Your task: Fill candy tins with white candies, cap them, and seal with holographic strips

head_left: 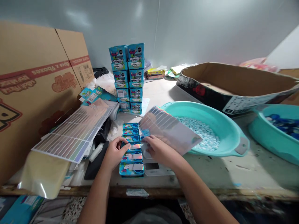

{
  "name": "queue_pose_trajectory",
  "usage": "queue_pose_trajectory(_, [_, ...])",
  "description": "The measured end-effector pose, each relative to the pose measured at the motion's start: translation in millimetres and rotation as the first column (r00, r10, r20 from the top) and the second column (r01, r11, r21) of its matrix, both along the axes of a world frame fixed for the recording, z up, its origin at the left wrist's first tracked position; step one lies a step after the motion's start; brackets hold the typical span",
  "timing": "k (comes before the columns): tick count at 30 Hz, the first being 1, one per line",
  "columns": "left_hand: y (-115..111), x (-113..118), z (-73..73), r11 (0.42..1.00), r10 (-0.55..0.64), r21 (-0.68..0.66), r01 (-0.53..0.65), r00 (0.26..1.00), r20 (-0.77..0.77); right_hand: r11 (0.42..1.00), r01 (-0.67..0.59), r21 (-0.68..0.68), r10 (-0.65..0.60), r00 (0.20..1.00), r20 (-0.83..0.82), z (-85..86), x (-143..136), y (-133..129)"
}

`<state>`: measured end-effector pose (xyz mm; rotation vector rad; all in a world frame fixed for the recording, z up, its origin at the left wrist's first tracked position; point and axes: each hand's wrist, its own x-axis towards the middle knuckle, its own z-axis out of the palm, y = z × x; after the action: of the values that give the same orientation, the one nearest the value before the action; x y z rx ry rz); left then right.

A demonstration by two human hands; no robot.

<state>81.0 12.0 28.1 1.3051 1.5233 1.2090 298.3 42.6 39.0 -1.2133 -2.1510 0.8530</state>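
A row of several small blue candy tins [131, 151] lies in a line on the table in front of me; the nearer ones carry shiny holographic stickers. My left hand [115, 152] rests on the left side of the row, fingers touching a tin near its middle. My right hand [157, 150] is at the right side of the same tins and holds a holographic sticker sheet [168, 128] that tilts up to the right. A small white digital scale [154, 168] sits under my right hand.
A teal basin [230, 133] of pale blue candies stands right of the tins; a second basin [273, 137] holds blue caps. Stacked blue candy boxes [129, 77] stand behind. More sticker sheets [74, 132] and a big cardboard box [30, 87] are left; an open carton [235, 84] is behind.
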Motion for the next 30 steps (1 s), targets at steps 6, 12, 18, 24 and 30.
queue_pose_trajectory(6, [-0.7, -0.6, -5.5, 1.0, 0.01, 0.007, -0.01, 1.0, 0.023, 0.763, 0.336, 0.553, -0.399, 0.917, -0.007, 49.3, 53.1, -13.2])
queue_pose_trajectory(12, [6.4, -11.6, 6.0, 0.995, -0.025, 0.088, 0.049, 0.965, -0.262, 0.773, 0.473, 0.422, -0.6, 0.76, 0.248, 46.4, 96.9, 8.5])
queue_pose_trajectory(18, [32.9, 18.2, 67.9, 0.856, 0.067, 0.468, 0.221, 0.849, -0.524, 0.815, 0.29, 0.502, -0.411, 0.9, 0.147, 83.2, 62.9, 29.5])
queue_pose_trajectory(24, [65.2, 48.6, 75.0, 0.58, 0.195, 0.664, 0.472, 0.711, -0.676, 0.782, 0.081, 0.618, -0.039, 0.996, -0.081, 79.8, 30.7, 37.5])
queue_pose_trajectory(30, [78.7, 38.2, 45.9, 0.47, 0.257, 0.743, 0.476, 0.732, -0.631, 0.871, 0.181, 0.456, -0.034, 0.95, -0.312, 56.1, 25.4, 38.4])
